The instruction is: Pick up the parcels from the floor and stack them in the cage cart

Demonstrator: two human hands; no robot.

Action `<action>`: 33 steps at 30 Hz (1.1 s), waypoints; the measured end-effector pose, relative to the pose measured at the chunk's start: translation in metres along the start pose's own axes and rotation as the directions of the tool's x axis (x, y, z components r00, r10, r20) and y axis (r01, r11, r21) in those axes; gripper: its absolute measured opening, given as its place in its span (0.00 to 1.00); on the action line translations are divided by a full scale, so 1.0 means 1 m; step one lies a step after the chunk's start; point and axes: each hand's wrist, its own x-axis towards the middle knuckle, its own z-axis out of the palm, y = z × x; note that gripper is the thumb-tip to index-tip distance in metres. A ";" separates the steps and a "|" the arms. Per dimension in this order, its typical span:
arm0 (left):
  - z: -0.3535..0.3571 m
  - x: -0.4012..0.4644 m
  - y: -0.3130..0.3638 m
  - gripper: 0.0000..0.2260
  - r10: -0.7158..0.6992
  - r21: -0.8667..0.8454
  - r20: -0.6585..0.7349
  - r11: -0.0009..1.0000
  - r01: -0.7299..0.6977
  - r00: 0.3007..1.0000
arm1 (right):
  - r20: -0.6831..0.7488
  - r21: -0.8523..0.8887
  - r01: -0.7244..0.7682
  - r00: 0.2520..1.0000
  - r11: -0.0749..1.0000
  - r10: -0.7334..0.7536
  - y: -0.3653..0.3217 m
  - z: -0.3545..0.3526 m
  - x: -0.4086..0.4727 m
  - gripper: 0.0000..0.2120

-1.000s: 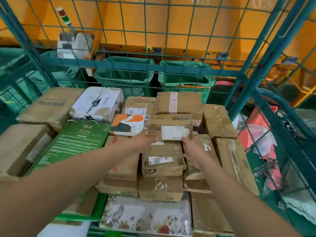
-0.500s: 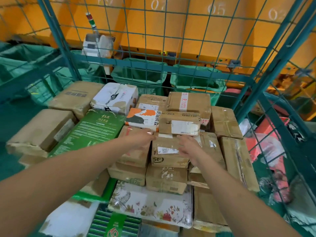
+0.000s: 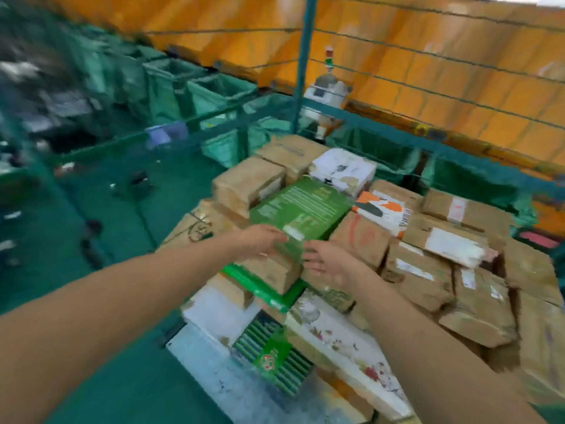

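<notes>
Several parcels are stacked inside the teal wire cage cart. A flat green box lies on top at the left, with brown cardboard parcels around it. The brown parcel with a white label rests on the stack to the right, free of both hands. My left hand and my right hand hover side by side over the near edge of the green box, fingers relaxed, holding nothing. The frame is blurred by motion.
An orange-and-white parcel and a white box lie behind the green box. A floral flat box sits at the stack's front. Green bins stand on the green floor at the left, orange wall behind.
Both hands let go of the labelled brown parcel, which stays on the stack, and drew back to the left. The view swung left toward the floor.
</notes>
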 end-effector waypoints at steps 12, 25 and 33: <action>-0.186 -0.248 -0.287 0.15 -0.357 -0.270 -0.268 0.920 0.286 0.895 | 0.413 -0.319 0.107 0.910 0.942 0.037 0.067 0.376 -0.049 0.11; -0.250 -0.515 -0.509 0.14 -0.628 -0.681 -0.462 0.703 0.203 0.626 | 0.670 -0.595 0.324 0.705 0.736 0.232 0.142 0.675 -0.149 0.14; -0.241 -0.627 -0.593 0.17 -0.793 -0.840 -0.458 0.534 0.096 0.402 | 0.716 -0.683 0.459 0.576 0.569 0.395 0.190 0.796 -0.205 0.10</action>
